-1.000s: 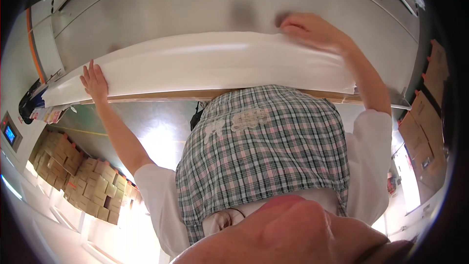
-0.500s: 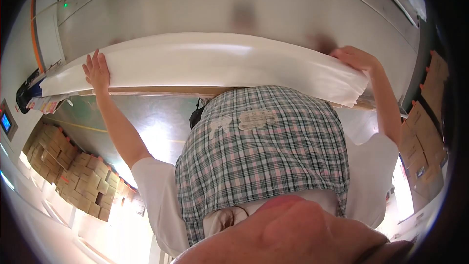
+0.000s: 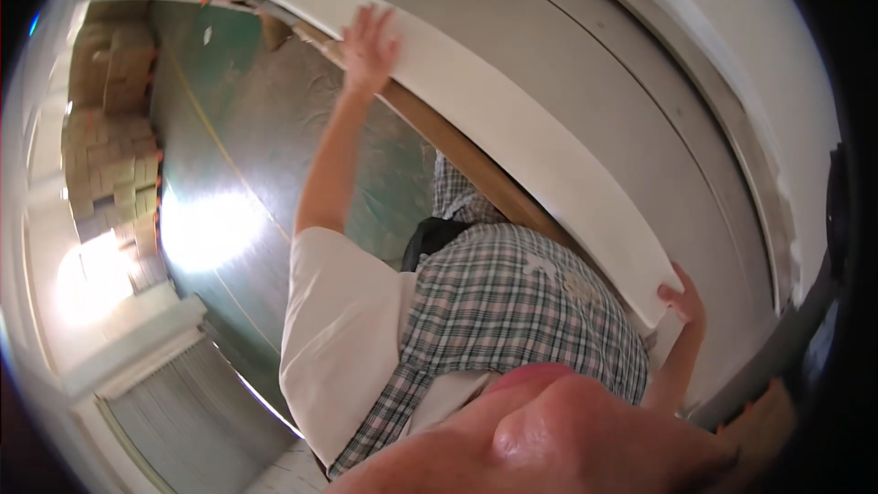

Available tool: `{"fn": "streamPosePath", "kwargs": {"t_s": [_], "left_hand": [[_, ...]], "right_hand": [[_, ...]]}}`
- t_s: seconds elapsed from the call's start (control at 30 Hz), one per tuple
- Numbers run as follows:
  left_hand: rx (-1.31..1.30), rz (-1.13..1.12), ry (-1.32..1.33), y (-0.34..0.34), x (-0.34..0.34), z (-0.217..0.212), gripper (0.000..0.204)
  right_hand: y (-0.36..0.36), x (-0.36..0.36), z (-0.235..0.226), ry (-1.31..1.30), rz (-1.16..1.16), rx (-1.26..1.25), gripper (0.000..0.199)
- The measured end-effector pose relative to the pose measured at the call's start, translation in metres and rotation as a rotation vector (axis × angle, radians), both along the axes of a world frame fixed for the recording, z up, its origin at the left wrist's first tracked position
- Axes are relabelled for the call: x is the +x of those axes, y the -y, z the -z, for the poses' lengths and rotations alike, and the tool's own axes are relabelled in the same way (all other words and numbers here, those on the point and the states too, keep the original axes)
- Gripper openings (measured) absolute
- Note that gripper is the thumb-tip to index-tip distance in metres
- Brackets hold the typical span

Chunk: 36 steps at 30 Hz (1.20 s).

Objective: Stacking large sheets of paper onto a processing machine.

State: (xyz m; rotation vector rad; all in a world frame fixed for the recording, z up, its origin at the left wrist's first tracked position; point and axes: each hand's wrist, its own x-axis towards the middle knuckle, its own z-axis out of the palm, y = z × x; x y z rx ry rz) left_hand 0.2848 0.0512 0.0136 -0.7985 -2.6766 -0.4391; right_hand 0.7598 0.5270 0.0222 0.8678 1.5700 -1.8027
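Note:
A long, glossy white sheet (image 3: pixel 512 119) lies as a strip along the front of a grey metal worktop (image 3: pixel 549 23). My left hand (image 3: pixel 369 50) rests on its front edge toward the far left, fingers spread, slightly blurred. At the sheet's near right end is my right hand (image 3: pixel 681 297), its fingers bent and thumb against the sheet's corner. The grip itself is partly hidden.
Along the worktop's front runs a brown edge strip (image 3: pixel 448 139), close against my checked apron (image 3: pixel 512 311). Stacked cardboard boxes (image 3: pixel 114 165) stand at the left beyond the green floor (image 3: pixel 215 101). A grey ribbed shutter (image 3: pixel 187 412) is at lower left.
The view has swung round, so the worktop now runs diagonally. The sheet looks flatter and smoother at its right end. My right hand has moved from its far edge to the end corner.

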Motion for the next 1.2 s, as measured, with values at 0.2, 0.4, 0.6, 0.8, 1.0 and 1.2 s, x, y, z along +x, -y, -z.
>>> {"fn": "streamPosePath", "kwargs": {"t_s": [0.2,0.4,0.6,0.8,1.0,1.2], "left_hand": [[0.169,0.011,-0.061,-0.001,0.048,-0.024,0.036],[0.242,0.021,-0.066,0.000,0.038,-0.014,0.031],[0.216,0.060,-0.016,0.008,0.039,-0.012,0.033],[0.166,0.319,0.047,0.027,0.027,-0.028,0.036],[0.182,0.466,0.201,0.059,-0.020,-0.039,0.045],[0.261,0.635,0.305,0.086,-0.062,-0.064,0.033]], "right_hand": [[0.071,-0.118,-0.018,-0.011,-0.235,0.074,0.073],[0.160,-0.227,-0.005,-0.234,-0.265,0.006,0.062],[0.229,-0.326,-0.014,-0.244,-0.336,-0.052,0.065],[0.283,-0.409,-0.008,-0.248,-0.347,-0.083,0.062],[0.315,-0.446,-0.008,-0.270,-0.275,-0.097,0.059],[0.352,-0.472,0.006,-0.424,-0.033,-0.023,0.043]]}}
